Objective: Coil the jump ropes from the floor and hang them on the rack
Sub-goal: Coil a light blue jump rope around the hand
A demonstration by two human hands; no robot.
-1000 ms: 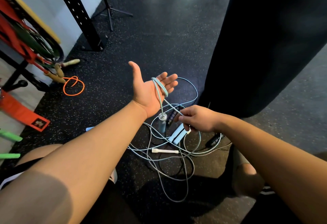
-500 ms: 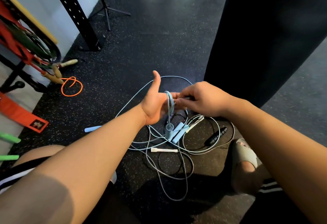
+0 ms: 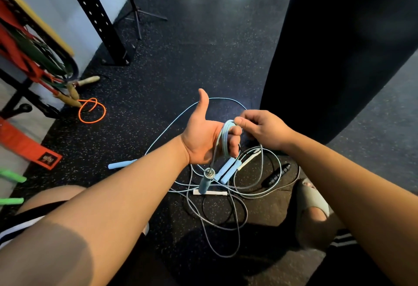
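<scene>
My left hand (image 3: 204, 137) is held up, thumb raised, with several turns of a light blue jump rope (image 3: 224, 138) wound around its fingers. One blue handle (image 3: 205, 182) of that rope dangles below the palm. My right hand (image 3: 262, 128) pinches the same rope at the top of the coil, just right of the left fingers. The rope's free part loops out over the floor to a second blue handle (image 3: 121, 164). Beneath my hands lies a tangle of grey and blue ropes (image 3: 228, 204) with white (image 3: 210, 192) and black handles (image 3: 276, 175).
A rack (image 3: 27, 43) at the left holds red and green bands, with wooden handles (image 3: 74, 92) and an orange rope (image 3: 91, 110) on the floor beside it. A black upright post (image 3: 99, 18) and a tripod stand (image 3: 138, 12) are behind. A big black punching bag (image 3: 334, 48) is at the right. My sandalled foot (image 3: 313, 197) is near the tangle.
My left hand has turned edge-on with the thumb up and its fingers curled on the rope. My right hand has risen from below the palm to the coil's top, adding rope around the fingers.
</scene>
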